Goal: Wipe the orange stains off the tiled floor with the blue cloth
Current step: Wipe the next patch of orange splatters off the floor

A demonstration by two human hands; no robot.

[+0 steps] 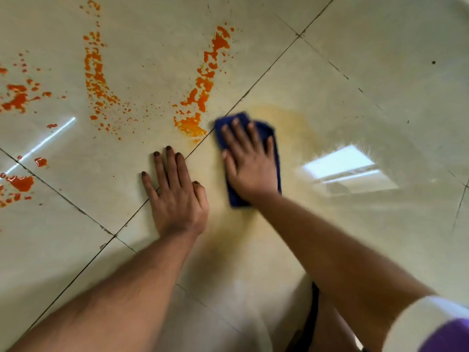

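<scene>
Both arms reach forward and down, bare to the elbow and beyond, the right one showing a white and purple sleeve [429, 323] at its upper end. The left hand [177, 196] lies flat, palm down, fingers straight and slightly spread, thumb tucked alongside, nails dark. The right hand [250, 163] is also palm down with fingers extended and pressed flat, its outline a little blurred. The two hands sit just beside each other, not touching, the right slightly farther forward.

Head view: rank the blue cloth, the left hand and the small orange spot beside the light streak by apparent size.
1-2. left hand and blue cloth: too close to rank, since the right hand covers most of the cloth.
3. small orange spot: clearly smallest.
</scene>
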